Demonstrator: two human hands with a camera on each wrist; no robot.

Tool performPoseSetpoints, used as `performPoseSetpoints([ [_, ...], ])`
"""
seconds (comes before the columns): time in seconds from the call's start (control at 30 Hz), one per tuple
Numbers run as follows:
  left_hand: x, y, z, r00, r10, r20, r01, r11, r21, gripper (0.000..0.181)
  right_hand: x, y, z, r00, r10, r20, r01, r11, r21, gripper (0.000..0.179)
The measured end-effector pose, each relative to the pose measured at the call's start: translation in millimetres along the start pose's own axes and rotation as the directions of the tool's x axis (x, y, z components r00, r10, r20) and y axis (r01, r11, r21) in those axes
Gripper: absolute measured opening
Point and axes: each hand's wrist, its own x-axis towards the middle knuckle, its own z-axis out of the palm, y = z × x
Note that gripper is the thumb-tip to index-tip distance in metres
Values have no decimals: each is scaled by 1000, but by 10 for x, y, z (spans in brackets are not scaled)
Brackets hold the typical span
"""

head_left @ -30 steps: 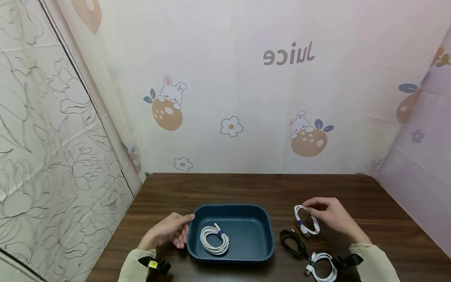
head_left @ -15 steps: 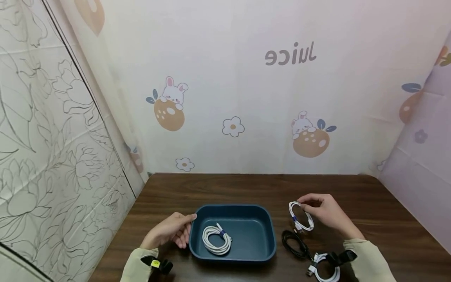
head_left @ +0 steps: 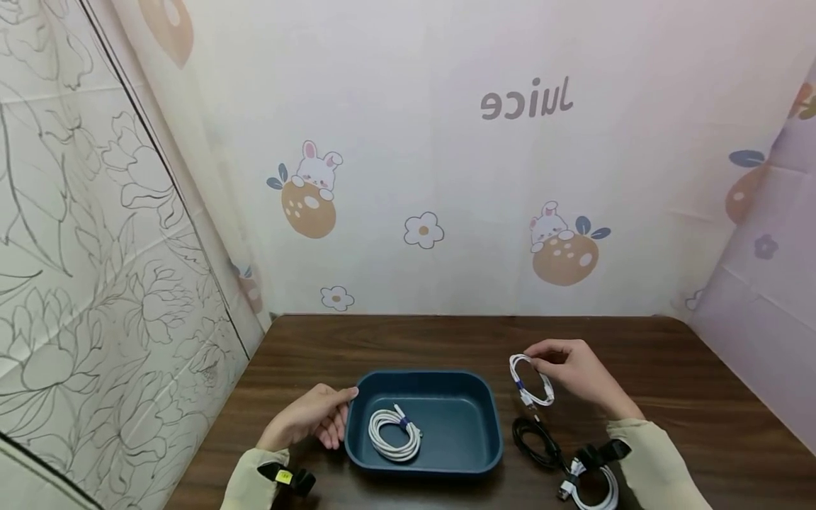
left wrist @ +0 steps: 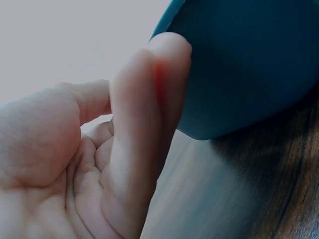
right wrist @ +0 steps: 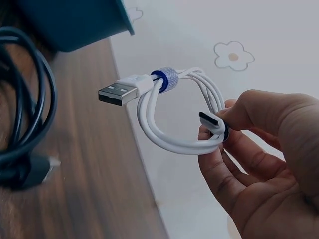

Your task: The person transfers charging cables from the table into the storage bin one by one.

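My left hand holds the left rim of a dark blue rectangular tray, thumb over the edge and the other fingers bent outside the wall. Inside the tray, toward its left, lies a coiled white cable with a blue tie. Right of the tray, my right hand pinches a second coiled white USB cable between thumb and fingers, raised over the table. In the right wrist view, a blue strap binds that coil, its USB plug points left, and its smaller plug sits by the thumb.
A coiled black cable lies on the brown wooden table just right of the tray. Nearer me, partly under the right wrist's camera, is another white cable coil with a dark tie. Patterned curtains close off the back and sides.
My right hand has moved left and away from me with the white USB cable, nearing the tray. My left hand keeps its place on the rim.
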Motion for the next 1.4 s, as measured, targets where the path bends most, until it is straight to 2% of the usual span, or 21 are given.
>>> performPoseSetpoints([
  [0.17,-10,-7,0,1000,0,10,0,1000,-8,56,84,-97,50,1000,6,21,-6,1000,27,12],
  [0.4,-1,-5,0,1000,7,17,-6,1000,-8,55,174,-204,117,998,-30,49,28,999,35,12],
  [0.63,-3,0,9,1000,-4,6,4,1000,-2,55,257,-233,229,998,-11,66,9,999,32,12],
  [0.8,0,3,7,1000,1,2,-1,1000,6,56,324,-262,264,997,-18,75,18,1000,9,13],
  [1.13,-21,0,-20,1000,6,-3,-6,1000,13,57,438,-393,326,995,-54,84,51,998,27,13],
  [1.4,-11,21,2,1000,18,17,-18,1000,6,56,509,-490,361,993,-61,97,57,998,40,13],
])
